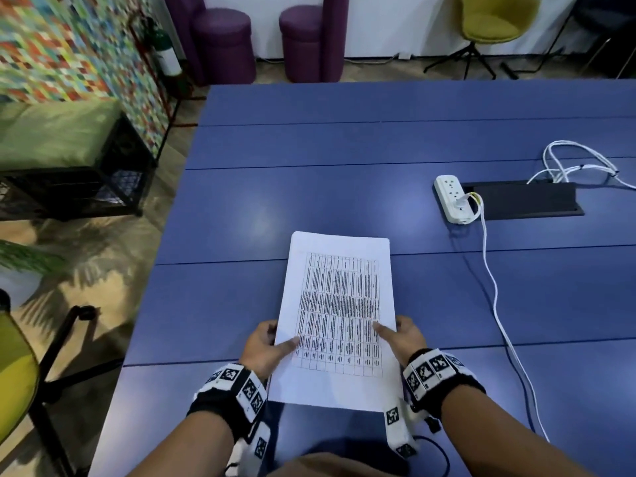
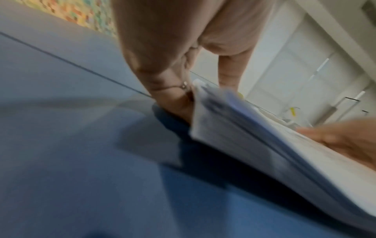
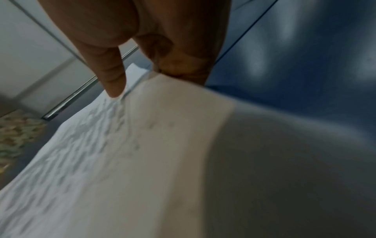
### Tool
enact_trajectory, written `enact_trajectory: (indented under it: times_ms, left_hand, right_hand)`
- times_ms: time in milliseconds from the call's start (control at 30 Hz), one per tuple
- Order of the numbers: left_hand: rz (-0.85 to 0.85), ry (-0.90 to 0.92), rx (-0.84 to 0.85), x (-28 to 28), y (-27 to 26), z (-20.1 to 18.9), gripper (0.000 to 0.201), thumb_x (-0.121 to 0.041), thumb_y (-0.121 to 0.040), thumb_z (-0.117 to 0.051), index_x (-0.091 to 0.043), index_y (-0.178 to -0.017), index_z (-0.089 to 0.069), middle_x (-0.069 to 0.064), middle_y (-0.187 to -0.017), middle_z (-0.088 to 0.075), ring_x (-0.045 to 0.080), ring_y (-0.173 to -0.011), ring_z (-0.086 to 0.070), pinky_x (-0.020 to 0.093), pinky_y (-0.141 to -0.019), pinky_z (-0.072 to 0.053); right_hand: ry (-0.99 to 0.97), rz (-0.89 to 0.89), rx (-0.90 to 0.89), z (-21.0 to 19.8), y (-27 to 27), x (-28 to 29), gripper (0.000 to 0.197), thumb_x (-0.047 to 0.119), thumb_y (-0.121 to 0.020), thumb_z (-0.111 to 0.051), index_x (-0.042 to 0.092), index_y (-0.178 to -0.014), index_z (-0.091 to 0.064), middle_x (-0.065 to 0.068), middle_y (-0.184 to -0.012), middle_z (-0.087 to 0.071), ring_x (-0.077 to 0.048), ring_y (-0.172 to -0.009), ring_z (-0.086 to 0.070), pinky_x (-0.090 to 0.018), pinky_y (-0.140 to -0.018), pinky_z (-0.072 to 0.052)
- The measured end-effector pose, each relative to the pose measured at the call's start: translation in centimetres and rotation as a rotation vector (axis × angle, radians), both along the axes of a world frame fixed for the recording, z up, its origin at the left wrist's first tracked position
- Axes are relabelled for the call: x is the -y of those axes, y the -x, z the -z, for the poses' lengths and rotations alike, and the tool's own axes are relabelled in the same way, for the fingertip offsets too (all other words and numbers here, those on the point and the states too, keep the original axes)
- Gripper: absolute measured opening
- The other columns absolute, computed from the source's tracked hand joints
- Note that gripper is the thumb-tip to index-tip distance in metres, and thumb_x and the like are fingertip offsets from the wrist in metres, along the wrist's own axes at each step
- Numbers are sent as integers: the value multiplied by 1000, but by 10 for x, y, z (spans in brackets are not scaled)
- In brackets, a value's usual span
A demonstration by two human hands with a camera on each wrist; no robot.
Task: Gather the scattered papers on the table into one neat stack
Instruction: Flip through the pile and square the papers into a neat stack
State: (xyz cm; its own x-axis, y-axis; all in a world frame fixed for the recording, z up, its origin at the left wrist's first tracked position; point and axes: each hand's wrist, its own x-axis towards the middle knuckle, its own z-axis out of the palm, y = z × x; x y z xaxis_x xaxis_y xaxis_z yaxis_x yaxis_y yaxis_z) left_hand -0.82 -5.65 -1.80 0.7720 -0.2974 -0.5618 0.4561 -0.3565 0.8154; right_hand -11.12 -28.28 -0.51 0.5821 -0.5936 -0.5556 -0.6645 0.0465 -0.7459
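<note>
A stack of white papers [image 1: 339, 315] with a printed table on its top sheet is held over the near part of the blue table [image 1: 344, 201]. My left hand [image 1: 266, 342] grips the stack's left edge, thumb on top and fingers under it. My right hand [image 1: 402, 333] grips the right edge the same way. In the left wrist view the stack [image 2: 254, 136] shows several sheet edges and its near end is lifted off the table. In the right wrist view my thumb presses on the top sheet [image 3: 122, 145].
A white power strip [image 1: 452, 197] lies at the right beside a black cable slot [image 1: 530, 201], and a white cable [image 1: 495, 304] trails toward the near edge. More white cables [image 1: 578, 163] coil behind. The table's left edge drops to the floor, where a yellow chair [image 1: 13, 366] stands.
</note>
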Motion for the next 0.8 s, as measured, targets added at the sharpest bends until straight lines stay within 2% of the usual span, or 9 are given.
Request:
enact_trajectory:
  times_ms: [100, 233, 333, 400, 467, 567, 600, 700, 800]
  left_hand:
    - [53, -26, 57, 5, 14, 0, 47, -13, -83, -75, -10, -116, -42, 3, -109, -62, 18, -100, -60, 34, -92, -47]
    - [-55, 32, 43, -4, 11, 4, 31, -6, -90, -66, -10, -114, -46, 7, -104, -65, 28, -105, -61, 26, -81, -48]
    - [-14, 36, 15, -2, 27, -1, 39, -7, -93, -62, -13, -123, -39, 2, -109, -61, 24, -107, -59, 30, -92, -46]
    - [5, 13, 14, 1, 32, 0, 41, -8, -94, -60, -12, -128, -37, 4, -114, -60, 20, -105, -57, 31, -94, -43]
    - [-1, -11, 39, 0, 29, 3, 39, -8, -95, -58, -7, -129, -40, 7, -116, -60, 20, -103, -57, 29, -90, -42]
    - [12, -40, 60, -4, 31, 5, 37, -1, -93, -59, -6, -125, -41, 7, -114, -61, 27, -111, -60, 33, -93, -45]
    - [14, -25, 80, -4, 32, 3, 34, 2, -92, -59, -7, -121, -42, 6, -112, -62, 28, -112, -60, 35, -95, -46]
    - [14, 3, 226, 2, 28, -16, 30, 4, -92, -59, -9, -113, -43, -3, -103, -62, 19, -100, -59, 33, -91, -47]
    - [-35, 71, 374, 7, 13, -40, 32, 8, -90, -59, -13, -108, -43, -4, -101, -63, 15, -95, -61, 33, -90, -48]
  right_hand:
    - [-68, -46, -8, 3, 1, -7, 55, 30, -84, -70, 10, -125, -40, -1, -119, -54, -18, -105, -51, -32, -94, -42]
    - [8, 50, -36, -4, 7, 2, 37, 34, -89, -63, 10, -112, -47, -11, -108, -59, -30, -109, -57, -32, -90, -42]
    - [-15, -41, -123, -4, 10, -9, 67, 49, -92, -50, 1, -136, -36, -14, -133, -49, -32, -128, -45, -35, -103, -35]
    - [-44, -70, -111, -4, 12, -14, 74, 54, -92, -47, 3, -142, -30, -13, -144, -42, -30, -134, -39, -37, -109, -31]
    - [-12, -52, -92, 1, 17, -13, 61, 45, -94, -50, 3, -136, -39, -13, -138, -49, -30, -130, -43, -36, -108, -33]
    - [19, -54, -58, -2, 23, -19, 38, 18, -95, -56, 3, -126, -41, -7, -118, -56, -20, -112, -52, -28, -93, -39]
    - [11, -43, -24, -6, 23, -22, 38, 13, -95, -55, 4, -128, -39, -4, -116, -54, -16, -110, -50, -26, -91, -37]
    - [21, -13, 128, -22, 17, -25, 52, 6, -93, -56, 7, -139, -34, -3, -130, -52, -20, -124, -47, -29, -100, -37]
    - [13, 38, 266, -43, 2, -19, 43, 1, -93, -55, 11, -132, -40, 7, -115, -56, -18, -117, -52, -26, -94, -40]
